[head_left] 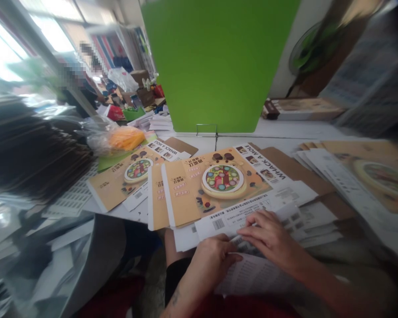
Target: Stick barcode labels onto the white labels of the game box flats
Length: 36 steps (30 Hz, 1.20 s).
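Note:
My left hand (215, 256) is closed on the edge of a white printed label sheet (257, 274) that hangs over my lap. Close beside it, my right hand (267, 234) has its thumb and fingers pressed together near the sheet's upper edge; what lies between them is too small to make out. Just beyond both hands lies a flat printed carton blank (182, 194), tan with a game-board picture and "WHACK A MOLE" lettering. More blanks lie under it, and its white flap (219, 223) with a barcode reaches my fingers.
A tall green board (219, 66) stands at the table's back. Another carton blank (109, 185) lies left, near an orange bagged item (126, 138). Stacked cardboard (29, 150) and a grey bin (99, 260) of paper scraps are left; more blanks (368, 176) lie right.

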Each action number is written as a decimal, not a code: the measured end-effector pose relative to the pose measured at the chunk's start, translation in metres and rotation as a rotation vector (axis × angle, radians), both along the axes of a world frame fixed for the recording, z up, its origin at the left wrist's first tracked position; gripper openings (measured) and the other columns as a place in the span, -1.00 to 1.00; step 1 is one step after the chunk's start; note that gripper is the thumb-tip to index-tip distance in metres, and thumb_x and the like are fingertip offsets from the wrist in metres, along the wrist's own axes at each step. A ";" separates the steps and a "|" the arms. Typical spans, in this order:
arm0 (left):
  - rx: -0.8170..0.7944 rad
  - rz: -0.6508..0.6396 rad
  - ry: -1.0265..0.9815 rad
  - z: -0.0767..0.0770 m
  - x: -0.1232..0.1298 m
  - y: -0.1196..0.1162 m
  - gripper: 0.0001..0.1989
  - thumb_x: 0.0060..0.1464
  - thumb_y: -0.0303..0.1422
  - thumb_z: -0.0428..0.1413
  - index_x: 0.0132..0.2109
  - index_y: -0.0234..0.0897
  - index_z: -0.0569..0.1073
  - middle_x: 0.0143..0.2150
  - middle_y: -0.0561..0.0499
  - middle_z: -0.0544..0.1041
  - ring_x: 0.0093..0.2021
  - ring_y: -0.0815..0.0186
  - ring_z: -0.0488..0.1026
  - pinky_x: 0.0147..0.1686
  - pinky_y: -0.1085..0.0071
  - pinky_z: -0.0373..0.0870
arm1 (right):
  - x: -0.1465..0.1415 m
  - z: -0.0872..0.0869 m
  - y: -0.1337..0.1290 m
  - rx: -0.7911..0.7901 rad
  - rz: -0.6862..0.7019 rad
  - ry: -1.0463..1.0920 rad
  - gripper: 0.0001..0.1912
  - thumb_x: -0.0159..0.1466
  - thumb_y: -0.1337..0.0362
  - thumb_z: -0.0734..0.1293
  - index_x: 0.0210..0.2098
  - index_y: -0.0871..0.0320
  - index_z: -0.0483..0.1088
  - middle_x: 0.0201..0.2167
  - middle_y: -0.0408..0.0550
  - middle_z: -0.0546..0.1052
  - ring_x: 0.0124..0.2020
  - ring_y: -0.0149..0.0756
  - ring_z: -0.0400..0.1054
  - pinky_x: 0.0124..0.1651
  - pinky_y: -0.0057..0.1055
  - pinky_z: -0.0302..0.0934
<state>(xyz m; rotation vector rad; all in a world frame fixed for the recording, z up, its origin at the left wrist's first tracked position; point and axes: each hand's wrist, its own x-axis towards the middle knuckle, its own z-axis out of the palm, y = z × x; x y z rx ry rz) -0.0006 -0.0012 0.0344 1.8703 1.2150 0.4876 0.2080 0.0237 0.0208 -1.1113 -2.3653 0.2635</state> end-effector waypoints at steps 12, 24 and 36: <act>-0.052 -0.034 -0.043 0.001 -0.001 0.002 -0.95 0.14 -0.42 0.23 -0.29 -0.25 0.60 -0.34 0.10 0.48 -0.32 0.36 0.45 -0.29 0.52 0.28 | -0.005 -0.011 -0.013 0.130 0.071 0.068 -0.80 0.36 0.46 0.18 -0.25 0.13 0.41 -0.30 -0.04 0.46 -0.21 -0.26 0.32 -0.10 -0.28 0.23; 0.224 -0.204 0.302 -0.007 0.006 -0.013 -0.81 0.19 -0.39 0.17 -0.41 -0.29 0.47 -0.37 0.07 0.48 -0.36 0.31 0.43 -0.22 0.39 0.31 | -0.005 0.017 0.021 -0.403 -0.031 0.270 -0.85 0.39 0.22 0.20 -0.31 0.08 0.29 -0.13 -0.10 0.38 -0.06 -0.33 0.30 -0.01 -0.39 0.20; 0.485 -0.393 0.393 -0.024 0.007 -0.017 -0.85 0.21 -0.39 0.12 -0.36 -0.25 0.47 -0.37 0.10 0.50 -0.36 0.29 0.43 0.26 0.05 0.02 | -0.053 0.002 0.059 -0.636 0.036 0.054 -0.85 0.28 0.27 0.22 -0.43 0.15 0.25 -0.24 -0.10 0.33 -0.20 -0.32 0.26 -0.10 -0.35 0.16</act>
